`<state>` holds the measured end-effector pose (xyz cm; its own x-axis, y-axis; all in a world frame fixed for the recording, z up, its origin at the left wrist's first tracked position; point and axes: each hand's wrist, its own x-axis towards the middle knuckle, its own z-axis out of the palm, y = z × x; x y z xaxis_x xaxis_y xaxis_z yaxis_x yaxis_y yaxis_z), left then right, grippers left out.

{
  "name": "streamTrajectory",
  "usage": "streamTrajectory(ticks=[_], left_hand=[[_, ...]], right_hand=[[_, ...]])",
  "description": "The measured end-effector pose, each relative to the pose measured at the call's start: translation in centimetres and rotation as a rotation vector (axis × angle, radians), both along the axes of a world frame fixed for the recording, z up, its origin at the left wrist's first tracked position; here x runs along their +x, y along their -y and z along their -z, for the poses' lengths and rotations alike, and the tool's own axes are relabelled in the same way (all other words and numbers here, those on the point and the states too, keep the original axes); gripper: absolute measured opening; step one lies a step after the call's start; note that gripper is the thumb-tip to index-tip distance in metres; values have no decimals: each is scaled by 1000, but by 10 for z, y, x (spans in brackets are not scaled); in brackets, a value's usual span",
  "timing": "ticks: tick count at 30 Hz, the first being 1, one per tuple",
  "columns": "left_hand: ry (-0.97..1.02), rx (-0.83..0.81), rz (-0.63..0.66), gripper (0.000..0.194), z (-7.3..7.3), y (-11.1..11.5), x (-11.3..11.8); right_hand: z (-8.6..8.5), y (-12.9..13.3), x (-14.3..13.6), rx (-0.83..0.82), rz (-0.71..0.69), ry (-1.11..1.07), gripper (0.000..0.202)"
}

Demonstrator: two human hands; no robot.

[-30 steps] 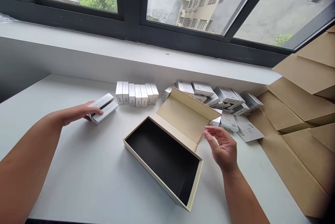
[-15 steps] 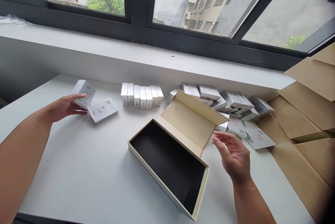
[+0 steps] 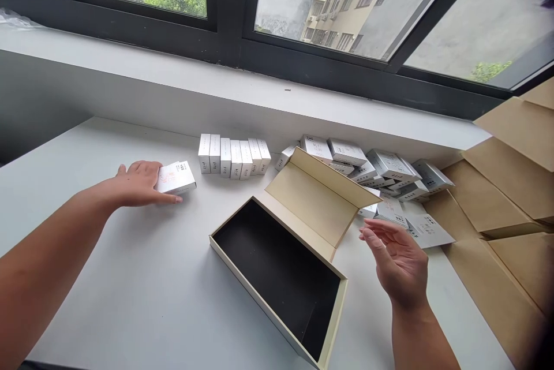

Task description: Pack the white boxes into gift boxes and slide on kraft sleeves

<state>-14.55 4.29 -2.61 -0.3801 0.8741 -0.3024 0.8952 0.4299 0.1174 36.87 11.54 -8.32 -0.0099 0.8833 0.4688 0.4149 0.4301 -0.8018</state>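
Note:
On the left of the table, my left hand is closed around a small white printed box. Its thumb lies along the near side, and the hand covers the box's left end. Whether a second box lies stacked with it I cannot tell. My right hand is raised over the table, right of the large box, fingers curled, a small gap to the thumb and nothing held. Between my hands stands a cream box with a black inside, its hinged lid folded back.
Several small white boxes stand upright in a row at the back. A loose pile of similar boxes lies behind the lid. Brown cardboard fills the right side. The window ledge runs along the back.
My left hand has brought the tilted small box down and right, to where the other one lay flat. The right hand has shifted slightly right and down.

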Motion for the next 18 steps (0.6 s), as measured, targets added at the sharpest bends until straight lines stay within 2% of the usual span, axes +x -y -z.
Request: streamTrajectory(ticks=[4, 8, 11, 14, 16, 18], left_hand=[[125, -100, -67, 83, -8, -18, -1], [95, -68, -66, 75, -13, -13, 8], [171, -9, -3, 72, -20, 5, 16], [287, 82, 77, 73, -35, 23, 29], [385, 207, 145, 78, -47, 31, 46], [509, 272, 260, 82, -57, 33, 73]], right_hand=[[-1, 0, 0, 8, -37, 27, 24], [-4, 2, 0, 32, -59, 36, 21], [-5, 7, -9, 42, -97, 46, 19], [-4, 13, -22, 53, -197, 137, 16], [-4, 16, -29, 65, -260, 182, 15], [-6, 17, -30, 75, -279, 186, 15]])
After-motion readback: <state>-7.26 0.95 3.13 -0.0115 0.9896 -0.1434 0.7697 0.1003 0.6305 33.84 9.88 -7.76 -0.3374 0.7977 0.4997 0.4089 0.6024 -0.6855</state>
